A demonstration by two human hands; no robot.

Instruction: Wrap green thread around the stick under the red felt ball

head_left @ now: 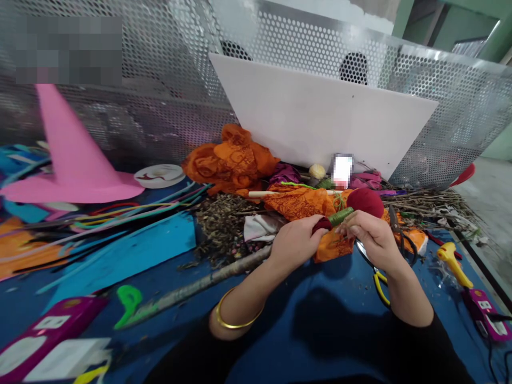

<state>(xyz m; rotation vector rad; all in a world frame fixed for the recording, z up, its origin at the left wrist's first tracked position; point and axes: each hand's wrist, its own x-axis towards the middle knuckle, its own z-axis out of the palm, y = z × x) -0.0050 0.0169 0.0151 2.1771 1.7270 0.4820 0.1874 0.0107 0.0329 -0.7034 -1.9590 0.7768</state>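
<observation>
My left hand [294, 241] is closed around a long stick [218, 276], whose near end bears a bright green curved piece [128, 305]. Dark red material [323, 223] shows at my left fingers, and beyond it the stick is wound with green thread [341, 215]. At the far end sits a round red head [365, 201]. My right hand [374, 237] pinches beside the green winding, its fingertips together; what lies between them is too small to make out. Orange patterned cloth [332, 246] lies under both hands. Dark-handled scissors [396, 224] and yellow-handled pliers [381, 285] are by my right hand.
A pink cone hat [70, 149] stands at left near a blue sheet [132, 256] and several coloured strips. Dried twigs and orange fabric [236, 160] lie behind. A white board [324, 112] leans on perforated metal. A yellow glue gun [456, 264] and purple power strip [488, 314] lie right.
</observation>
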